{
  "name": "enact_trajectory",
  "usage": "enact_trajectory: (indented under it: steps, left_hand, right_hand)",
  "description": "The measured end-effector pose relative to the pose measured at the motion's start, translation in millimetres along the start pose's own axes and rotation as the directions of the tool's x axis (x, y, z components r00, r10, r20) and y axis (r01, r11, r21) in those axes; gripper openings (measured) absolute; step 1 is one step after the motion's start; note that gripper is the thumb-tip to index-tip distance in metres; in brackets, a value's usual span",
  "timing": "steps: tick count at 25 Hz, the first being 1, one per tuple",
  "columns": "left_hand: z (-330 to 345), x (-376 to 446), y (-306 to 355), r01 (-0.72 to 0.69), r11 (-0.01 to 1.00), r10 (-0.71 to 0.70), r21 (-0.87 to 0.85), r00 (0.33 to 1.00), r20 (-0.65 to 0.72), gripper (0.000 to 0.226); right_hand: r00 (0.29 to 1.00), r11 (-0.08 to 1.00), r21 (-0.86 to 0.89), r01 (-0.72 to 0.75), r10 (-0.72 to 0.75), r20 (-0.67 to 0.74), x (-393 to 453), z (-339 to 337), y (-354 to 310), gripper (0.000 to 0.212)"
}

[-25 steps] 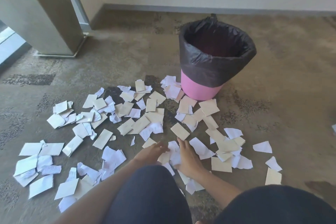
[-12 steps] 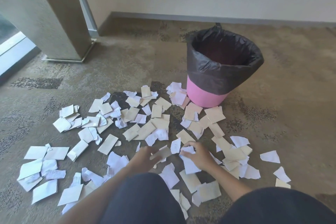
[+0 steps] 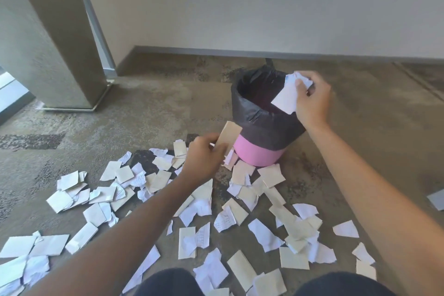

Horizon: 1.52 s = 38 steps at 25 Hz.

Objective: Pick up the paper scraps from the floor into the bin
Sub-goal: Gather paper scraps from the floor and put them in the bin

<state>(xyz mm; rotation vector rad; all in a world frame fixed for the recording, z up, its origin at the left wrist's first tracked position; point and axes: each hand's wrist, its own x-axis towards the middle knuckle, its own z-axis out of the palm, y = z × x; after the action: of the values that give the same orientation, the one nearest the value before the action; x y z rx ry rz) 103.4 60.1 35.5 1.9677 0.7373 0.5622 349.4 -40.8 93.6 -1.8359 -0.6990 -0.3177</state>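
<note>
Right hand (image 3: 312, 101) pinches white scraps (image 3: 287, 96) over the bin (image 3: 262, 125) mouth; left hand (image 3: 204, 161) grips a beige scrap (image 3: 228, 136) beside it; most paper scraps (image 3: 240, 214) litter the floor (image 3: 156, 108); judged light, limp, best pinched at edges.

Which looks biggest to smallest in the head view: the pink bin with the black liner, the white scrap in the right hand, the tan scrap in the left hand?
1. Pink bin with black liner, clearly largest.
2. White scrap in the right hand and tan scrap in the left hand: look alike, both partly hidden by fingers, so unranked.
</note>
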Motion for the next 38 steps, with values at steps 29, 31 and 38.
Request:
enact_trajectory:
  steps: [29,31,38]
  left_hand:
    - [53.4,-112.3,-164.1,-0.157,0.624,-0.483,0.766,0.693,0.536,0.135]
    - [54.1,-120.0,-158.8,-0.209,0.53,-0.49,0.822,0.715,0.498,0.122]
    - [57.8,-122.4,-149.8,-0.166,0.538,-0.507,0.827,0.719,0.475,0.099]
  right_hand:
    - [0.356,0.569,-0.754,-0.329,0.814,0.459,-266.3,-10.3,149.0,0.135]
    - [0.318,0.617,-0.745,-0.254,0.781,0.538,-280.0,-1.9,136.9,0.142]
    - [0.368,0.636,-0.77,0.048,0.706,0.605,-325.3,6.8,113.7,0.127]
